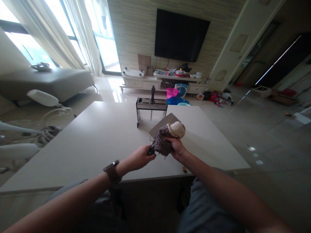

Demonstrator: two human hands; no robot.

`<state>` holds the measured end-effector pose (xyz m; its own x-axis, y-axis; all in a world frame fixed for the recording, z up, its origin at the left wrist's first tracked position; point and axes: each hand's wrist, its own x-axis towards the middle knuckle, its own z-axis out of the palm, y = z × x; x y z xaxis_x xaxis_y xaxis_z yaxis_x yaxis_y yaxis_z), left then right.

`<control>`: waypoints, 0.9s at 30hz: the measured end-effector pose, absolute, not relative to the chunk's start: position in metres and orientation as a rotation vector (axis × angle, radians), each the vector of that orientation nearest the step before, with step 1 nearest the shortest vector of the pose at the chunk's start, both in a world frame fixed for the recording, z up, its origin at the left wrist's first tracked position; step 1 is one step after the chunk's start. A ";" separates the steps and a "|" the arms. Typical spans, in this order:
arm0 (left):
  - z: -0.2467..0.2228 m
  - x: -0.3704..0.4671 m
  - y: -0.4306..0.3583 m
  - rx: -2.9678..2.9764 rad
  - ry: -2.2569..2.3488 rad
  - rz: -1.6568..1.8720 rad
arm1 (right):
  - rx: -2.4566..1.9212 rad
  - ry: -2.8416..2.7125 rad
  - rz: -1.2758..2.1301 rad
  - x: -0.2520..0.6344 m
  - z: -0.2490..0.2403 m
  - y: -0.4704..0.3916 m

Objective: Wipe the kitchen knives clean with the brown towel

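A knife with a broad grey blade [160, 125] is held above the white table [97, 139]. My left hand [145, 156] is closed round its dark handle. My right hand [177, 148] grips a brown and beige cloth [165, 139], which lies against the blade and covers part of it. Just beyond the blade stands a knife block [152, 105] with a dark top and clear sides, a black handle sticking up from it. A small brown object [185, 170] lies at the table's near edge, below my right wrist.
White chairs [45, 98] stand left of the table. Past its far edge are a pink basket [172, 93], blue items and a low cabinet [143, 83] under a wall-mounted television [181, 35]. Bags and other items lie on the floor at the right.
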<state>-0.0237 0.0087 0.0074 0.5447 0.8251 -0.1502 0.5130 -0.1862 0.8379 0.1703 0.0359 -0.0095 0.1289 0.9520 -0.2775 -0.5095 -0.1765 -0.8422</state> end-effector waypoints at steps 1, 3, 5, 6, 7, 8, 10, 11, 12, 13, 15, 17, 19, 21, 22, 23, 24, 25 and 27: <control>0.008 -0.024 0.009 1.848 1.111 0.413 | -1.054 -0.527 1.446 0.172 -0.009 0.039; 0.010 -0.024 0.008 1.835 1.145 0.397 | -1.030 -0.463 1.467 0.178 -0.006 0.047; 0.012 -0.024 0.008 1.828 1.164 0.389 | -1.001 -0.435 1.463 0.188 0.001 0.057; 0.013 -0.024 0.008 1.825 1.166 0.386 | -0.980 -0.434 1.453 0.194 0.005 0.062; 0.014 -0.024 0.007 1.824 1.162 0.378 | -0.959 -0.438 1.438 0.201 0.009 0.067; 0.015 -0.024 0.007 1.824 1.157 0.367 | -0.940 -0.443 1.420 0.208 0.014 0.071; 0.019 -0.026 0.008 1.841 1.158 0.341 | -0.928 -0.448 1.388 0.223 0.022 0.077; 0.021 -0.028 0.009 1.861 1.166 0.328 | -0.936 -0.456 1.381 0.230 0.026 0.079; 0.023 -0.030 0.010 1.887 1.176 0.317 | -0.947 -0.474 1.381 0.236 0.029 0.079; 0.025 -0.033 0.011 1.913 1.187 0.306 | -0.959 -0.504 1.389 0.242 0.030 0.079; 0.027 -0.039 0.014 1.954 1.206 0.284 | -0.978 -0.589 1.418 0.250 0.031 0.078; 0.027 -0.045 0.018 1.984 1.221 0.266 | -0.987 -0.675 1.439 0.254 0.028 0.075; 0.025 -0.048 0.020 2.013 1.231 0.262 | -0.996 -0.722 1.428 0.254 0.024 0.075; 0.022 -0.049 0.022 2.034 1.234 0.265 | -1.003 -0.725 1.388 0.252 0.020 0.075; 0.020 -0.048 0.021 2.038 1.236 0.270 | -1.005 -0.714 1.367 0.252 0.019 0.077; 0.019 -0.047 0.021 2.041 1.237 0.276 | -1.005 -0.699 1.348 0.251 0.017 0.078; 0.018 -0.045 0.020 2.043 1.238 0.285 | -1.001 -0.683 1.335 0.251 0.017 0.079; 0.018 -0.044 0.019 2.045 1.237 0.294 | -0.994 -0.668 1.327 0.251 0.016 0.080; 0.017 -0.041 0.017 2.047 1.236 0.314 | -0.970 -0.640 1.327 0.252 0.014 0.083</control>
